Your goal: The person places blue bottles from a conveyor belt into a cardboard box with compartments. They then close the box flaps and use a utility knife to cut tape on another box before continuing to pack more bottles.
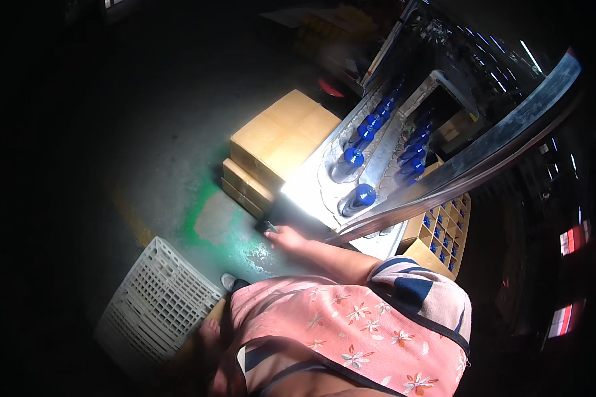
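Note:
My right hand (284, 237) reaches out beside the near end of a metal conveyor (314, 192). Its fingers are closed on a small thin object (271, 227) with a greenish tip, too small to name. Low down in deep shadow is my left hand (210, 332), close to a white plastic crate (162, 298); its fingers are too dark to read. Blue-capped bottles stand upright on the conveyor, the closest bottle (359, 200) at its near end. A divided cardboard carton (420, 255) of several blue-capped bottles sits beyond my right arm.
Closed cardboard boxes (285, 132) are stacked against the conveyor's left side. A curved metal rail (470, 159) sweeps across the right. The floor (222, 218) bears a worn green patch and a faint yellow line (131, 215). A shoe (228, 282) shows beside the crate.

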The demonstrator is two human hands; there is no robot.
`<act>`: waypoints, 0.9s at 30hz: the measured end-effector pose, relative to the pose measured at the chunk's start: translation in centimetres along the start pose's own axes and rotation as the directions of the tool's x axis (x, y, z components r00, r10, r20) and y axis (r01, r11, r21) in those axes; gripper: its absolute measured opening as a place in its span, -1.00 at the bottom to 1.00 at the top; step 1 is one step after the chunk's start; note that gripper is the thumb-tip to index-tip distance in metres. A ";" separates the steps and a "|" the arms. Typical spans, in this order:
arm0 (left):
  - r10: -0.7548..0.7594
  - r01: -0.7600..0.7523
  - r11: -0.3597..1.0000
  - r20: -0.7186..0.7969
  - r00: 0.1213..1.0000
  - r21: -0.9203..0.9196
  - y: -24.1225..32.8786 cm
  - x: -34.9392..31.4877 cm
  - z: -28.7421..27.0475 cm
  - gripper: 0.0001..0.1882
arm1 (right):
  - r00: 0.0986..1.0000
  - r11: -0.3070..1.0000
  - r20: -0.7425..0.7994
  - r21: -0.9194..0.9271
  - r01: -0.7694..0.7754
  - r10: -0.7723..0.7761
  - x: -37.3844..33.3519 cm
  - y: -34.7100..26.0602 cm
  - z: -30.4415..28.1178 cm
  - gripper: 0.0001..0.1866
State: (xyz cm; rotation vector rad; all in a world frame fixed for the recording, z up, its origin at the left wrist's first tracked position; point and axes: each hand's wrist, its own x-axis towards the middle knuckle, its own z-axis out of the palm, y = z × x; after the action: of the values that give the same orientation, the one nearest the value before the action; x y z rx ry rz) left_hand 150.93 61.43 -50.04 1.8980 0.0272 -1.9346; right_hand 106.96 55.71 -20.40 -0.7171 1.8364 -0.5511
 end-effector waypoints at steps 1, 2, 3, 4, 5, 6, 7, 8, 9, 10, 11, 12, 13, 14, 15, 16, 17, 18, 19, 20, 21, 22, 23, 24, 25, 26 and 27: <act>0.055 -0.055 0.998 -0.001 0.998 0.030 7.5 1.2 1.2 -0.62 | 0.999 0.998 -0.031 0.055 0.023 -0.022 1.8 -2.2 0.8 -0.65; 0.132 -0.132 0.990 0.008 0.991 0.055 15.3 2.3 2.7 -0.62 | 0.999 0.994 -0.035 0.101 0.043 -0.039 3.6 -4.3 1.1 -0.68; 0.206 -0.206 0.977 0.010 0.979 0.063 21.6 2.9 3.9 -0.61 | 0.994 0.975 -0.091 0.205 0.084 -0.067 5.0 -5.9 2.1 -0.74; 0.282 -0.284 0.957 0.034 0.959 0.060 27.8 3.5 5.6 -0.59 | 0.990 0.969 -0.080 0.210 0.126 -0.112 6.4 -7.3 2.2 -0.74; 0.347 -0.350 0.934 0.041 0.937 0.076 34.0 3.9 7.4 -0.56 | 0.995 0.970 -0.069 0.228 0.087 -0.073 8.0 -8.6 2.5 -0.74; 0.408 -0.416 0.905 0.091 0.908 0.094 38.8 3.9 8.4 -0.54 | 0.994 0.967 -0.070 0.237 0.096 -0.082 9.7 -10.1 2.9 -0.73; 0.451 -0.463 0.873 0.109 0.886 0.152 43.3 4.0 9.7 -0.52 | 0.993 0.959 -0.060 0.263 0.110 -0.098 11.7 -11.6 3.4 -0.72; 0.479 -0.505 0.848 0.176 0.860 0.158 47.6 4.5 11.2 -0.51 | 0.998 0.979 -0.042 0.197 0.051 -0.044 14.1 -13.4 3.3 -0.66; 0.500 -0.541 0.821 0.226 0.836 0.182 51.8 5.2 12.8 -0.49 | 0.997 0.981 -0.057 0.185 0.064 -0.054 16.8 -15.4 3.1 -0.66; 0.533 -0.584 0.776 0.247 0.809 0.240 55.4 6.4 14.2 -0.48 | 0.997 0.984 -0.066 0.171 0.053 -0.042 19.5 -17.4 2.8 -0.67; 0.510 -0.572 0.794 0.287 0.811 0.205 58.0 7.9 15.3 -0.48 | 0.997 0.986 -0.076 0.165 0.009 0.004 22.2 -19.4 2.6 -0.67; 0.502 -0.568 0.797 0.298 0.812 0.207 59.9 9.7 16.0 -0.48 | 0.996 0.991 -0.081 0.134 -0.023 0.034 24.8 -21.3 2.2 -0.67; 0.503 -0.586 0.784 0.343 0.793 0.206 61.6 11.9 16.6 -0.49 | 0.992 0.996 -0.108 0.068 -0.051 0.058 27.1 -23.2 1.7 -0.68; 0.487 -0.526 0.828 0.218 0.846 0.194 60.4 13.5 15.4 -0.59 | 0.993 0.998 -0.109 0.047 -0.034 0.039 29.5 -25.3 1.8 -0.68; 0.322 -0.371 0.925 0.347 0.881 0.085 60.5 14.7 13.3 -0.58 | 0.993 0.999 -0.113 0.018 -0.032 0.034 31.7 -27.5 2.0 -0.67; 0.198 -0.507 0.860 0.951 0.239 -0.052 60.6 16.5 12.7 -0.54 | 0.996 0.998 -0.087 -0.056 -0.020 0.015 34.3 -30.1 1.7 -0.69; 0.248 -0.394 0.916 0.665 0.705 0.076 58.6 17.3 11.5 -0.60 | 0.999 0.998 -0.033 -0.055 0.008 -0.010 36.4 -32.5 1.3 -0.68; 0.176 -0.193 0.977 0.173 0.969 0.088 54.7 17.1 10.4 -0.65 | 0.998 0.977 0.001 -0.204 0.056 -0.057 39.1 -35.6 1.9 -0.66; 0.084 -0.084 0.996 0.000 0.996 0.000 52.0 16.7 9.7 -0.70 | 0.998 0.967 -0.028 -0.250 0.041 -0.050 41.7 -38.6 2.6 -0.63; -0.014 0.000 0.993 -0.112 0.994 -0.118 48.2 15.6 9.7 -0.75 | 1.000 0.990 0.024 -0.138 -0.016 0.019 45.4 -42.1 2.2 -0.63; -0.089 0.048 0.970 -0.165 0.982 -0.238 45.2 14.7 10.8 -0.80 | 0.992 0.989 0.064 -0.094 0.110 -0.104 49.7 -45.6 1.6 -0.67; -0.137 0.064 0.934 -0.187 0.973 -0.353 42.8 13.8 12.6 -0.83 | 0.989 0.995 0.118 -0.034 0.096 -0.091 54.5 -49.5 1.4 -0.68; -0.150 0.036 0.878 -0.203 0.968 -0.477 41.4 13.0 15.2 -0.84 | 0.984 0.998 0.168 0.004 0.067 -0.067 59.6 -53.1 1.9 -0.69; -0.228 0.058 0.842 -0.255 0.940 -0.537 41.5 12.8 17.3 -0.84 | 0.952 0.992 0.280 0.038 0.119 -0.125 64.3 -56.1 2.4 -0.68; -0.267 0.060 0.803 -0.268 0.926 -0.592 42.4 13.1 19.3 -0.84 | 0.928 0.980 0.322 -0.001 0.199 -0.188 68.8 -58.8 3.7 -0.68; -0.302 0.050 0.757 -0.281 0.911 -0.652 43.4 13.2 21.4 -0.83 | 0.897 0.977 0.386 0.081 0.198 -0.214 72.6 -61.1 5.0 -0.68; -0.328 0.035 0.713 -0.289 0.899 -0.700 44.4 13.4 23.5 -0.83 | 0.881 0.970 0.414 0.020 0.244 -0.230 75.3 -62.4 6.7 -0.69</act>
State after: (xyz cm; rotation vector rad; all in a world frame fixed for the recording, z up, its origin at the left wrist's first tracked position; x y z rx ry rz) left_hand 142.81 10.09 -48.98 1.7409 0.9618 -1.3094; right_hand 105.85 -41.77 -31.06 -1.0082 1.3723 -0.4820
